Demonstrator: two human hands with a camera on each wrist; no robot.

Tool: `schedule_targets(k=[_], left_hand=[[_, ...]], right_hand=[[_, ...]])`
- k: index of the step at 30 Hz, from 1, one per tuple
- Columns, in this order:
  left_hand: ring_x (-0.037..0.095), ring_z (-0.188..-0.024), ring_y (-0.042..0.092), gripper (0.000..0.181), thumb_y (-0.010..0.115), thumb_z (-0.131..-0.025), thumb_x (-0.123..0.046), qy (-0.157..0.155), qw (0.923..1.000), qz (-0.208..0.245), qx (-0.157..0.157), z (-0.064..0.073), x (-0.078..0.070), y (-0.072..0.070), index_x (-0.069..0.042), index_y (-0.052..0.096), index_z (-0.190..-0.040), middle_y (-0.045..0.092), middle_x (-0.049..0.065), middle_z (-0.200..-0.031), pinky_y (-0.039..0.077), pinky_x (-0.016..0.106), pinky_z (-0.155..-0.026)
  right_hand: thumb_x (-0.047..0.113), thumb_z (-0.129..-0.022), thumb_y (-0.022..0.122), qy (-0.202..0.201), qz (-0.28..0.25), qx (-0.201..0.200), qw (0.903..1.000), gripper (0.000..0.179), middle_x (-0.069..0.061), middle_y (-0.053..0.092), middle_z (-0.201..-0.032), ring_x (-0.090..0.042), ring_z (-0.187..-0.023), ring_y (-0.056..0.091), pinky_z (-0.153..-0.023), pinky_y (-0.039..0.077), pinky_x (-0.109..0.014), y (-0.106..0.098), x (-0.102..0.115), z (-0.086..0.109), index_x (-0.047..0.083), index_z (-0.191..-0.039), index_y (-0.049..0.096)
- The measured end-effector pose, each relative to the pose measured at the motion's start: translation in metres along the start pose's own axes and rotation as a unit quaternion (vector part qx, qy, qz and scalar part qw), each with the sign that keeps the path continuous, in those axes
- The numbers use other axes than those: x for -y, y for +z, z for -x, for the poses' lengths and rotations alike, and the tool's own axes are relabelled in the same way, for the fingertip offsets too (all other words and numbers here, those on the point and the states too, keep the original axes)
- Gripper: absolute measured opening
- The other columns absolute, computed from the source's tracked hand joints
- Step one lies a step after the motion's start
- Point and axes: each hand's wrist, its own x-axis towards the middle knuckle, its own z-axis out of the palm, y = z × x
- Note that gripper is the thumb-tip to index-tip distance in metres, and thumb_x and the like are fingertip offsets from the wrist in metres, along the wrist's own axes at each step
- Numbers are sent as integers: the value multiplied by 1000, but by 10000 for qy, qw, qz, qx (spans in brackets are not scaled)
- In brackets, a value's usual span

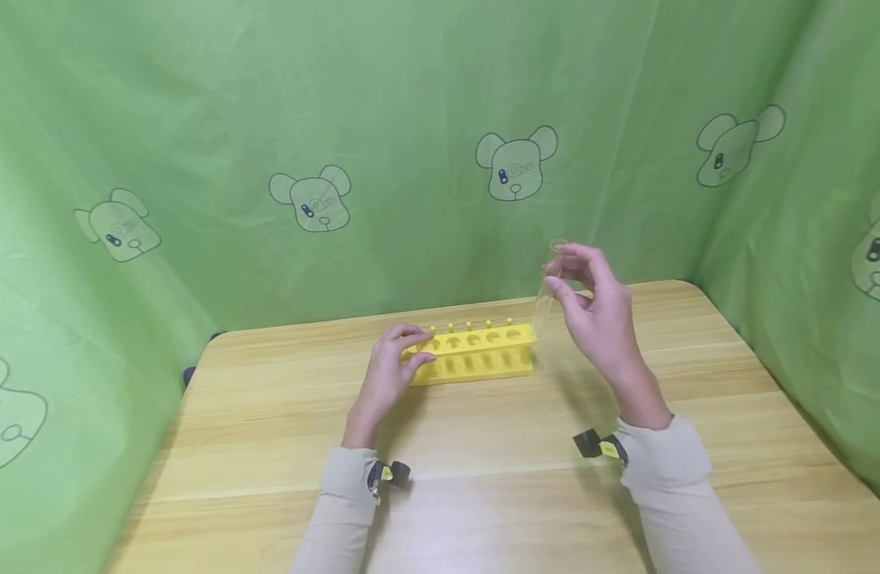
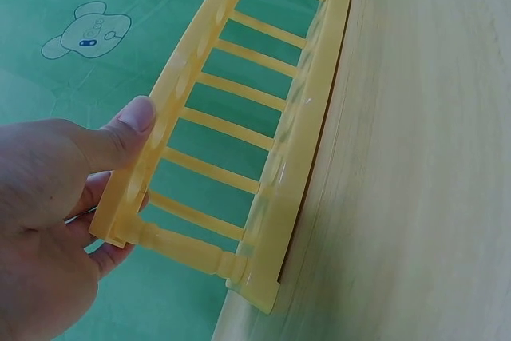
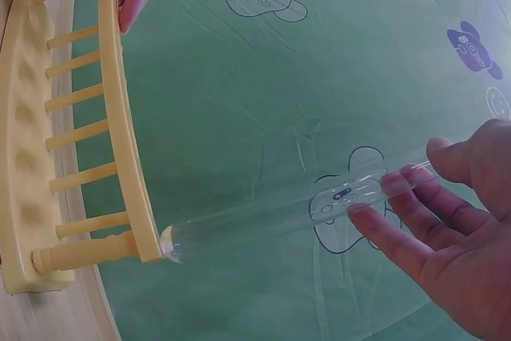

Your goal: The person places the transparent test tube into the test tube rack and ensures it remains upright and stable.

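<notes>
One six-rod rack (image 1: 472, 348), left hand (image 1: 391, 365) gripping, one tube (image 3: 267, 215), right hand (image 1: 601, 315) holding

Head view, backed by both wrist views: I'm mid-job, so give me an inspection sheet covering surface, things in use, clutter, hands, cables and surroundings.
Surface: wood-grain table, light-coloured.
Job's things: yellow rack standing on the table; clear tube held tilted, its lower end close by the rack's right end, contact unclear.
Clutter: nothing seen.
Left hand: grips the left end of the rack's upper bar.
Right hand: holds the tube near its upper end.
Cables: nothing seen.
Surroundings: green curtain printed with cartoon heads.
</notes>
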Motion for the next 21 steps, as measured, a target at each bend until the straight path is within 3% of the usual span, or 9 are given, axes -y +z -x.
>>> schedule_targets(k=[21], left_hand=[[29, -114, 62, 36, 82, -85, -12, -29, 10000, 29, 68, 0, 0, -2, -2, 75, -118, 69, 13, -118, 50, 42, -105]], right_hand=[[-8, -95, 66, -106, -107, 125, 9998, 43, -15, 69, -111, -29, -105, 68, -82, 59, -20, 12, 2, -3, 1, -135, 56]])
